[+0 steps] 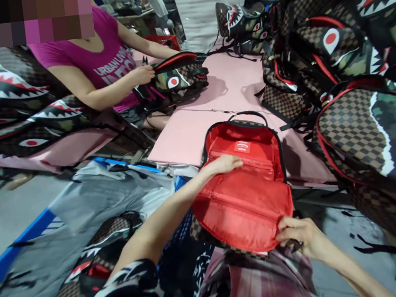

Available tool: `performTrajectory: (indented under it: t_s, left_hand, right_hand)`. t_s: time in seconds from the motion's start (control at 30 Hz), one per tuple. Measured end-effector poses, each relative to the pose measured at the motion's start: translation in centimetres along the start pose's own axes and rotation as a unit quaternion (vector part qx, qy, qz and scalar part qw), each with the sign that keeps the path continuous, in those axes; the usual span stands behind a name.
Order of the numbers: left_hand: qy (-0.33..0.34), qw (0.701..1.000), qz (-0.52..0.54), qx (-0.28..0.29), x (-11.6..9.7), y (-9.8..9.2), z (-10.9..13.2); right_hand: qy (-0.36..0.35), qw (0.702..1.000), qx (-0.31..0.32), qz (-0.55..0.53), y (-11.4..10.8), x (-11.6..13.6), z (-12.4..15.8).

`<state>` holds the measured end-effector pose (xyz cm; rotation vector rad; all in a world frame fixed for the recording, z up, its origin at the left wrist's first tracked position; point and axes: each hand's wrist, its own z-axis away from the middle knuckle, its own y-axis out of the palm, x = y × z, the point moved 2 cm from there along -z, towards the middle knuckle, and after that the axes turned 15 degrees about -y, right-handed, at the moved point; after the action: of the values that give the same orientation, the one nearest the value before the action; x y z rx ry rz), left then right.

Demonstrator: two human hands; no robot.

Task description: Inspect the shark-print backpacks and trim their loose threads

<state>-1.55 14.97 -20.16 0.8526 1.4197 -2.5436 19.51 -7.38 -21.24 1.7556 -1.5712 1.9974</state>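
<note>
An unzipped backpack (242,210) with red lining lies on its back before me, brown checkered cloth at its edges. Its upper part rests on the pink table, and its front panel hangs down open toward my lap. My left hand (225,164) reaches inside, fingers closed at the edge of the red lining under a small white-printed label (242,146). At the lower right corner of the open panel, my right hand (301,236) grips the panel's rim between thumb and fingers. A black carry handle (251,113) arches at the far end.
Shark-face backpacks pile up at the right (350,136) and at the left (27,125). Across the pink table (232,75), a co-worker in a magenta shirt (112,58) handles another backpack (175,77). A grey sheet-lined bin with blue edges (33,243) holds a backpack at lower left.
</note>
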Motion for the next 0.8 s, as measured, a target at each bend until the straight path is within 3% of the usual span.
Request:
performTrajectory:
  t_s: [0.07, 0.13, 0.23, 0.3, 0.33, 0.4, 0.47, 0.53, 0.67, 0.8]
  left_hand:
    - [-0.028, 0.996, -0.080, 0.041, 0.1, 1.5, -0.5]
    - [-0.042, 0.990, -0.124, 0.050, 0.5, 2.3, 0.1]
    - [-0.063, 0.981, -0.181, 0.030, 0.3, 2.9, 2.0]
    - [-0.069, 0.975, -0.212, 0.003, -0.3, 3.4, 3.2]
    - [-0.066, 0.973, -0.220, -0.014, -0.7, 3.7, 3.8]
    - [-0.054, 0.970, -0.231, -0.051, -1.1, 4.6, 4.6]
    - [-0.042, 0.968, -0.231, -0.088, -0.7, 5.2, 5.1]
    - [-0.040, 0.966, -0.224, -0.123, 0.5, 5.6, 5.4]
    - [-0.069, 0.960, -0.209, -0.174, 3.5, 5.6, 5.5]
    - [-0.135, 0.937, -0.160, -0.281, 5.2, 5.5, 4.7]
  right_hand:
    - [0.023, 0.998, 0.008, -0.053, -1.9, 0.2, 0.0]
    - [0.063, 0.995, -0.046, -0.067, -4.6, -0.5, -0.7]
    - [0.137, 0.976, -0.159, 0.066, -8.4, -3.6, -4.6]
    - [0.181, 0.957, -0.124, 0.190, -8.9, -6.2, -9.1]
    - [0.208, 0.946, -0.071, 0.236, -8.5, -7.3, -11.4]
    - [0.236, 0.929, -0.003, 0.285, -7.1, -8.8, -15.4]
    - [0.238, 0.922, 0.021, 0.303, -5.5, -9.3, -17.5]
    - [0.238, 0.917, 0.024, 0.319, -4.6, -9.4, -17.4]
    - [0.308, 0.889, 0.057, 0.335, -4.8, -10.3, -13.7]
    - [0.358, 0.883, 0.059, 0.299, -5.4, -11.0, -11.1]
